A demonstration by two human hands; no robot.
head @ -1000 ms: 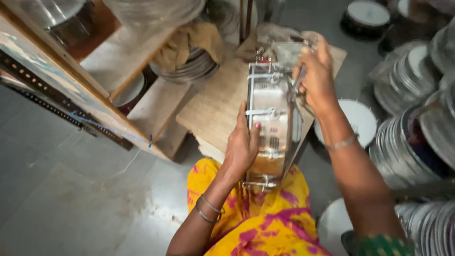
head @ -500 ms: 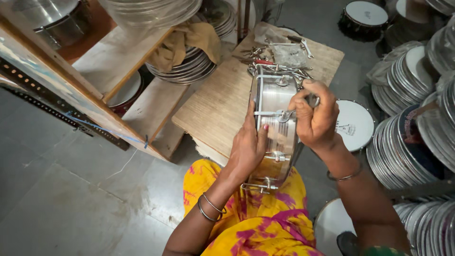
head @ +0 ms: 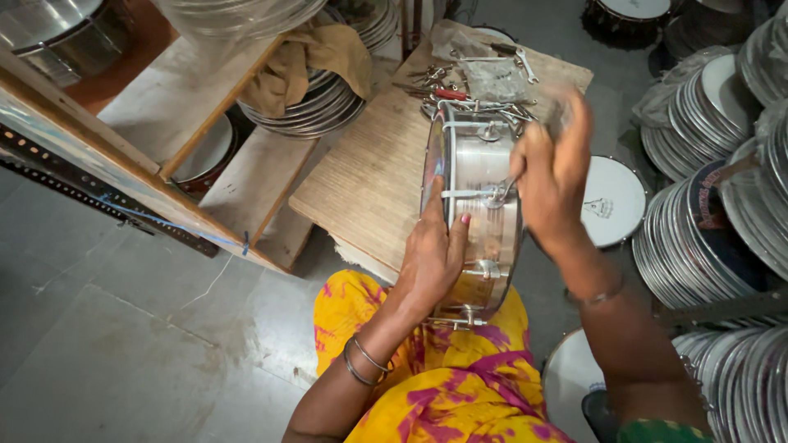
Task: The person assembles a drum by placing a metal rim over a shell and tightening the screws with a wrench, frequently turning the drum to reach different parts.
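A shiny steel drum shell (head: 480, 221) stands on its edge, its lower rim on my lap and its upper end against the low wooden board (head: 377, 176). My left hand (head: 431, 254) lies flat against its left rim and steadies it. My right hand (head: 554, 168) is at a tension rod and lug (head: 492, 194) on the shell's side, fingers closed around something small that I cannot make out. Loose rods, hooks and a red-handled tool (head: 476, 86) lie heaped on the board just beyond the shell.
Stacks of round drum heads and metal rims (head: 714, 230) crowd the right side. A white drum head (head: 611, 201) lies on the floor by the shell. Left is a wooden shelf (head: 156, 139) with metal hoops (head: 316, 98) and a brown cloth (head: 308, 61).
My right hand has come down from the far end of the shell to a lug at its middle. The left hand stays pressed on the rim.
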